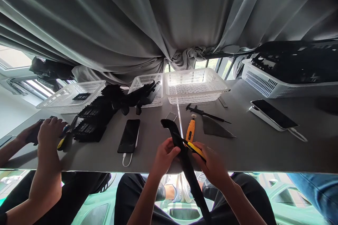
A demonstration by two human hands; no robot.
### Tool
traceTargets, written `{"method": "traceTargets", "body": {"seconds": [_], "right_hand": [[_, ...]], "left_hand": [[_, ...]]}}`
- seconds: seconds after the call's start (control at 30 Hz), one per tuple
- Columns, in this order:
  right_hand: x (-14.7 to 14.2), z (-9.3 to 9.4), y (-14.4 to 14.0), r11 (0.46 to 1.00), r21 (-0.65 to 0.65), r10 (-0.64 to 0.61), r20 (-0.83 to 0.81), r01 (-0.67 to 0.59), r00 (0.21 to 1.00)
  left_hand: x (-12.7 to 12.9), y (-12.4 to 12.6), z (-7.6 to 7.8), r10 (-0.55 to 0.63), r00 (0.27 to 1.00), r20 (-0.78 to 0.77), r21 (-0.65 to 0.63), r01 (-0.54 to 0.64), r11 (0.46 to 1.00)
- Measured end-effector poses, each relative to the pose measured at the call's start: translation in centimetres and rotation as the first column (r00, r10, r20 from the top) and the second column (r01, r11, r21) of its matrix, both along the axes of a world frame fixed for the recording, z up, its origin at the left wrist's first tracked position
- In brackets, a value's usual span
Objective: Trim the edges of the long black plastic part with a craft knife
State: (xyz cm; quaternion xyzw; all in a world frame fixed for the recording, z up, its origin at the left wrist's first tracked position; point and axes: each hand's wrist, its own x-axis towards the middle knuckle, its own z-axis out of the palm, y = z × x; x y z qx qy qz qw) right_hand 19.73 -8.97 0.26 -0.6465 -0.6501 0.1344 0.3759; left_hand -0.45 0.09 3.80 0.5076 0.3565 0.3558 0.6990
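My left hand (164, 154) grips a long black plastic strip (182, 154) that runs from the table top down over the front edge toward my lap. My right hand (212, 163) holds a yellow and black utility knife (194, 147), its tip laid against the strip near my left thumb. Both hands sit at the table's front edge, in the middle of the view.
On the grey table (250, 147) lie an orange tool (190, 130), a dark phone on a cable (129, 135), a grey triangular piece (215, 128), a second phone (274, 114), white baskets (195, 84) and black parts (95, 119). At left another person's hands (49, 130) hold pliers.
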Motion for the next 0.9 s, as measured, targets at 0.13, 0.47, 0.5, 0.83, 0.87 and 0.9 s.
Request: {"method": "traceTargets", "body": {"seconds": [0.13, 0.47, 0.5, 0.83, 0.87, 0.9], "right_hand": [[0.00, 0.06, 0.12, 1.000, 0.006, 0.023, 0.004, -0.023, 1.000], [-0.02, -0.29, 0.20, 1.000, 0.001, 0.018, 0.031, -0.018, 0.999], [-0.02, -0.34, 0.25, 1.000, 0.004, 0.013, 0.031, -0.014, 0.999], [0.01, -0.49, 0.13, 0.999, 0.040, 0.008, 0.017, -0.009, 1.000], [-0.01, -0.45, 0.16, 0.999, 0.038, 0.011, 0.020, -0.012, 1.000], [-0.04, -0.42, 0.20, 0.999, 0.039, 0.002, 0.018, -0.003, 1.000]], "left_hand": [[-0.02, 0.01, -0.05, -0.011, 1.000, 0.007, -0.016, 0.011, 1.000], [-0.04, -0.02, -0.03, -0.009, 1.000, 0.003, -0.021, 0.009, 1.000], [-0.07, 0.01, -0.06, -0.008, 1.000, 0.005, -0.026, 0.008, 1.000], [-0.12, 0.34, -0.61, -0.013, 0.998, 0.053, -0.036, 0.015, 0.999], [-0.11, 0.31, -0.57, -0.016, 0.999, 0.051, -0.035, 0.018, 0.999], [-0.10, 0.27, -0.50, -0.019, 0.999, 0.047, -0.033, 0.020, 0.999]]}}
